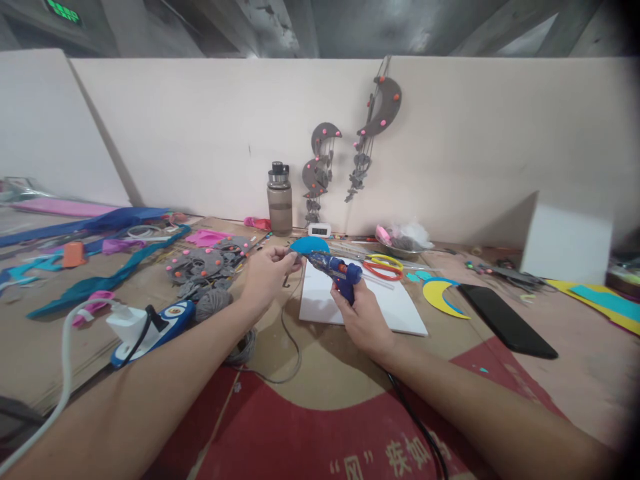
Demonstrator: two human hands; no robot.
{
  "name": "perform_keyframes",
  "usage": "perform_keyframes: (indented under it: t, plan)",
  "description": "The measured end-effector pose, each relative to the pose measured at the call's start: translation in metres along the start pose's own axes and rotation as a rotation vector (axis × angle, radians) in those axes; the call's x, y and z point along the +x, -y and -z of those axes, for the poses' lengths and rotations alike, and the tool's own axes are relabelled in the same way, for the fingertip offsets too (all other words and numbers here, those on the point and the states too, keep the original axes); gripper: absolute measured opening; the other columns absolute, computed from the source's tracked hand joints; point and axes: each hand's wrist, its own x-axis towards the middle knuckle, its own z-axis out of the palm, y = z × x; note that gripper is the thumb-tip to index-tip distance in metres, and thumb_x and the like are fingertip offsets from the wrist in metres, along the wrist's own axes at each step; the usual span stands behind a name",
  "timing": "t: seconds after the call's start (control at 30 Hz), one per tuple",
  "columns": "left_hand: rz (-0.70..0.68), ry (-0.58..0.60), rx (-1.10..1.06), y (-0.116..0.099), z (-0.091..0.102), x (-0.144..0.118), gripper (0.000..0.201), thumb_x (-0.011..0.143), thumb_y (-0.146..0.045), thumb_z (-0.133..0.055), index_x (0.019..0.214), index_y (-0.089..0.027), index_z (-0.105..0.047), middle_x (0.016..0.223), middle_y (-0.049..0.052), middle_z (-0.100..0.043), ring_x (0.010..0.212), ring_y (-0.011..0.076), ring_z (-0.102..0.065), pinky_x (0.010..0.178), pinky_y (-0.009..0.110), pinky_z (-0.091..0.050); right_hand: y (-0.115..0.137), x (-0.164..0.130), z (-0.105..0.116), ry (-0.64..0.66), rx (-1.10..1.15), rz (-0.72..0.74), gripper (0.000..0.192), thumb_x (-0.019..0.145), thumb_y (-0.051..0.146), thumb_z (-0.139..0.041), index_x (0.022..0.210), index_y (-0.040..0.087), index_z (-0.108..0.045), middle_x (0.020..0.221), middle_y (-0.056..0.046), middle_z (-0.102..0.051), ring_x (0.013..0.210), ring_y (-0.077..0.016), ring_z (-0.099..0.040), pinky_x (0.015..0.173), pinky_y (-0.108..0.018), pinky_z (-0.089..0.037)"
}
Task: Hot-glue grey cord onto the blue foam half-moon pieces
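Note:
My right hand (pixel 364 315) is wrapped round the handle of a blue hot glue gun (pixel 345 288), whose nozzle points left. Close to the nozzle, my left hand (pixel 270 273) is closed in a pinch. A strand of grey yarn (pixel 290 333) rises from the table to its fingers, with a short dark curl hanging below them. Just behind the fingertips and nozzle shows a blue rounded piece (pixel 311 245); whether the fingers touch it I cannot tell. Under the gun lies a white board (pixel 320 303). Scissors with yellow and red handles (pixel 384 267) rest at its back edge.
A yellow-and-blue crescent (pixel 443 300) and a black phone (pixel 507 320) lie at right. To the left are a ball of grey yarn (pixel 213 305), a blue power strip (pixel 173 323) and felt scraps. A bottle (pixel 280 207) stands behind. The gun's black cable (pixel 420 427) runs toward me.

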Motion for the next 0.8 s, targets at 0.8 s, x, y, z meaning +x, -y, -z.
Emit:
perform_keyframes:
  t: [0.8]
  plan:
    - [0.002, -0.049, -0.220, -0.004, -0.002, 0.002, 0.019, 0.067, -0.026, -0.069, 0.074, -0.011, -0.060, 0.074, 0.004, -0.066, 0.071, 0.0130, -0.065, 0.078, 0.030, -0.052, -0.029, 0.038, 0.014, 0.182, -0.344, -0.358, 0.024, 0.079, 0.036, -0.052, 0.091, 0.016, -0.060, 0.099, -0.013, -0.062, 0.093, -0.0264, -0.055, 0.074, -0.034, -0.040]
